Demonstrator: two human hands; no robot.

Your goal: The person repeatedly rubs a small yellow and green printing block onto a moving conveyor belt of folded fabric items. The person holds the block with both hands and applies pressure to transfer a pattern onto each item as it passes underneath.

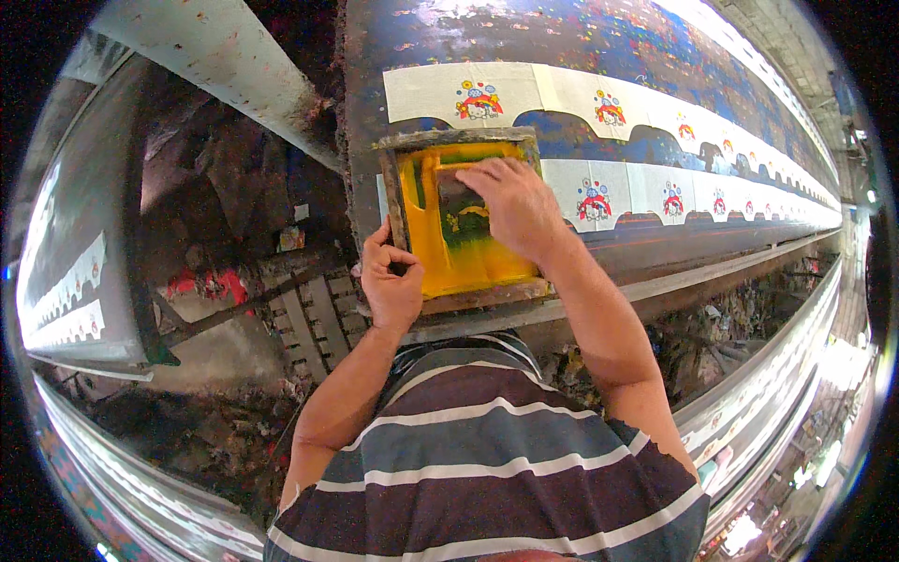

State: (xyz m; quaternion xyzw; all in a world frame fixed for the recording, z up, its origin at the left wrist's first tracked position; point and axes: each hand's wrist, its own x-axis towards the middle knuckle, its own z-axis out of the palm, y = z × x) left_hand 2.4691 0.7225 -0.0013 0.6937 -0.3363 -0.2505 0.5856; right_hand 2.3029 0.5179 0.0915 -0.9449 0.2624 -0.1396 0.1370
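Observation:
A screen printing frame (400, 211) with weathered wooden edges lies on the long table, its mesh smeared with yellow ink (421, 267). A darker patch with a small design (465, 223) shows in the mesh. My left hand (391, 286) is closed at the frame's left side, fingers curled at the wooden edge. Inside the frame, toward its far end, my right hand (515, 206) has its fingers bent over an ink-covered squeegee (448, 172), mostly hidden under the hand. White fabric pieces (613, 195) with a colourful print continue to the right of the frame.
The long table (655, 248) is stained blue and speckled with paint. A second row of printed white pieces (562, 94) lies farther back. On the left are a pale beam (225, 66), another table (94, 215) and a wooden slatted piece (314, 318) on the littered floor.

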